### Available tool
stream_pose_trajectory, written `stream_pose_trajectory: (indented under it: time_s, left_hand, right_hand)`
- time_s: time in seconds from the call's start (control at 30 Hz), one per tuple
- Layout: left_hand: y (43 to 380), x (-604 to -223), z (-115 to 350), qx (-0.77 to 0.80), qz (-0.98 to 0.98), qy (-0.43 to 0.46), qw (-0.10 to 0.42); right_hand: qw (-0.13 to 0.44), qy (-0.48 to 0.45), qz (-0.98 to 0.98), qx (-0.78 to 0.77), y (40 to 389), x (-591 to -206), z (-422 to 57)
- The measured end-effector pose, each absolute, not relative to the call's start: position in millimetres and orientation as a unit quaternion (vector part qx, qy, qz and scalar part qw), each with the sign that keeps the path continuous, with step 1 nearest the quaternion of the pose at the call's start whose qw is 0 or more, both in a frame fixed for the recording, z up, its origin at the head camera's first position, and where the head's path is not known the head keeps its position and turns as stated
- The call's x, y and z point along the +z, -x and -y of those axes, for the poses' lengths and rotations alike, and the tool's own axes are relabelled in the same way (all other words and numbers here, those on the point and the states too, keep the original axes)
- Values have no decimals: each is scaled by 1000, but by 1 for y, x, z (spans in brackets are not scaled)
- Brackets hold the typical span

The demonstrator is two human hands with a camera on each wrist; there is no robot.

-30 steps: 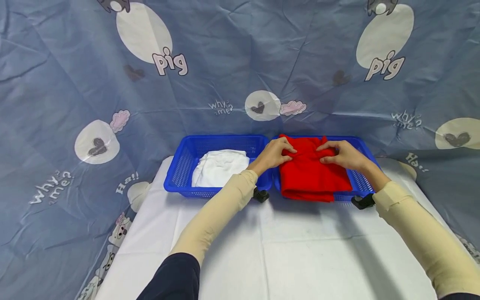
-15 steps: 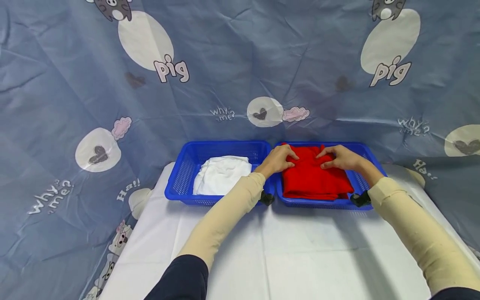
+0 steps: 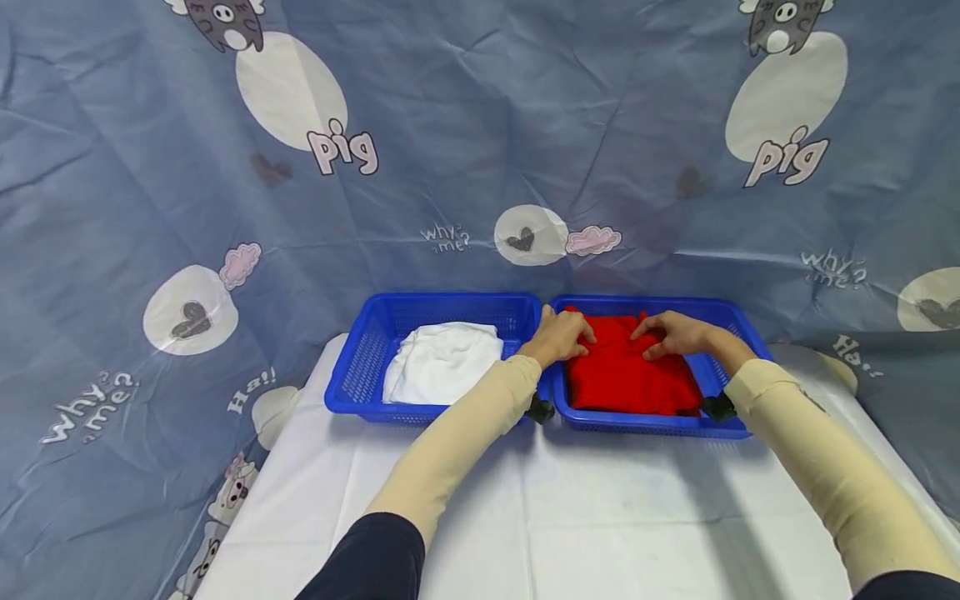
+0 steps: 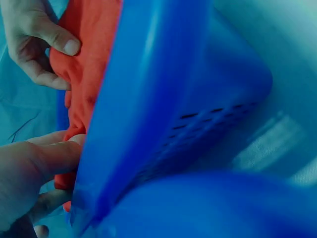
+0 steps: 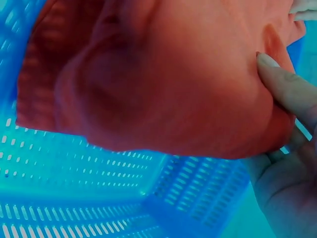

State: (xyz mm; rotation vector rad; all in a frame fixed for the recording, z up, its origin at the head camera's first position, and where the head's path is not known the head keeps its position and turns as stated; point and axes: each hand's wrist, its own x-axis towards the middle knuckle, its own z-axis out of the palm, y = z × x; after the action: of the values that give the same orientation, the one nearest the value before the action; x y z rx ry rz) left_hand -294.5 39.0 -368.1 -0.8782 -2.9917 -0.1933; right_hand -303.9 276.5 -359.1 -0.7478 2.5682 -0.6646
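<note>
A folded red cloth point(image 3: 626, 375) lies in the right-hand blue basket point(image 3: 637, 422); whether it is a garment cannot be told. My left hand point(image 3: 558, 335) grips its left side near the back, beside where the two baskets meet. On the opposite side my right hand point(image 3: 682, 335) pinches the cloth. The right wrist view shows that hand's thumb point(image 5: 280, 82) on top of the red fabric point(image 5: 188, 99) with fingers beneath. In the left wrist view, the left hand point(image 4: 37, 171) holds the fabric point(image 4: 91, 64) just behind the blue rim, and part of its fingers is hidden.
A second blue basket point(image 3: 347, 379) stands directly to the left, holding a folded white cloth point(image 3: 442, 362). Both baskets sit at the back of a table with a white cover point(image 3: 600, 517). A blue-grey printed curtain point(image 3: 420, 125) hangs close behind them.
The red cloth's front edge, hanging over the basket's front rim a second ago, now lies inside it. Both hands have lowered with the cloth. The head view has tilted up slightly.
</note>
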Motion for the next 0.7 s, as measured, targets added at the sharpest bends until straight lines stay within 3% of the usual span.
stream_pose_trajectory:
  time_s: [0.53, 0.7]
  left_hand:
    - [291, -360, -41, 11, 960, 259, -106]
    - [287, -360, -40, 22, 961, 252, -111]
  right_hand:
    - [256, 238, -909, -227, 306, -361, -277]
    - [267, 240, -906, -224, 306, -365, -279]
